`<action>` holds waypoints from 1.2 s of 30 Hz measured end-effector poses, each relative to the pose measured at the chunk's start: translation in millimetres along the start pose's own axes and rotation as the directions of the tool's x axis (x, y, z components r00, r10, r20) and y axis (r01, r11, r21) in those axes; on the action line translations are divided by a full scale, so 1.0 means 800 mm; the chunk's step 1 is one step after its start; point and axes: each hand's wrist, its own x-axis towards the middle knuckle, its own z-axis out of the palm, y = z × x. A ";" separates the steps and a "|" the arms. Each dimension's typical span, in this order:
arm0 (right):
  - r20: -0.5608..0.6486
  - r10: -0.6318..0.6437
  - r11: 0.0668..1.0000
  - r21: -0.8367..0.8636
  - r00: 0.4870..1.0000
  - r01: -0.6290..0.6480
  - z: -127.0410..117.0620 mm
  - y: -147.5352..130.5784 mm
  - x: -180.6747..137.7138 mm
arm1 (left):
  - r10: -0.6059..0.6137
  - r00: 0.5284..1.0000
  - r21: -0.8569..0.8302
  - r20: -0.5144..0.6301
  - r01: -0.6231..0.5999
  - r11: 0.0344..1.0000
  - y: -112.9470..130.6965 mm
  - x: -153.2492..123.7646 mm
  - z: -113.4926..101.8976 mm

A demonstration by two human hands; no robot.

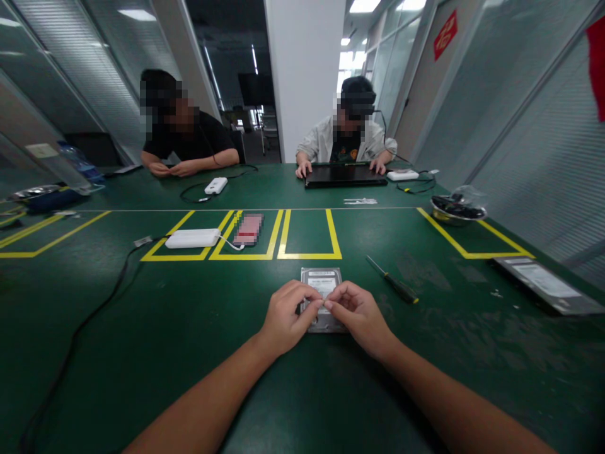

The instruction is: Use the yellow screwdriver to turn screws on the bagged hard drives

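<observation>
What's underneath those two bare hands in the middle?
A flat, rectangular silver metal hard drive with a white label shows beneath the left hand and right hand. They cover parts of its label and edges; those parts can't be seen.

Single view, worn on your head. Looked forward and down from the near side of the green table [165, 347]. Your left hand [289, 317] and right hand [362, 317] sat close, over it; white wall [306, 69] beyond it, farther off.
</observation>
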 end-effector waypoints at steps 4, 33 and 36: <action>0.035 -0.003 0.998 -0.069 0.999 0.005 0.000 0.003 0.000 | -0.111 0.993 -0.038 0.030 0.113 0.993 0.004 0.007 -0.015; 0.077 -0.006 0.957 -0.288 0.997 0.028 -0.003 0.002 -0.003 | -0.121 0.796 0.016 0.593 0.138 0.990 -0.023 -0.011 -0.060; 0.077 -0.008 0.959 -0.281 0.997 0.030 -0.004 0.002 -0.002 | -0.094 0.788 0.022 0.608 0.101 0.995 -0.023 -0.010 -0.060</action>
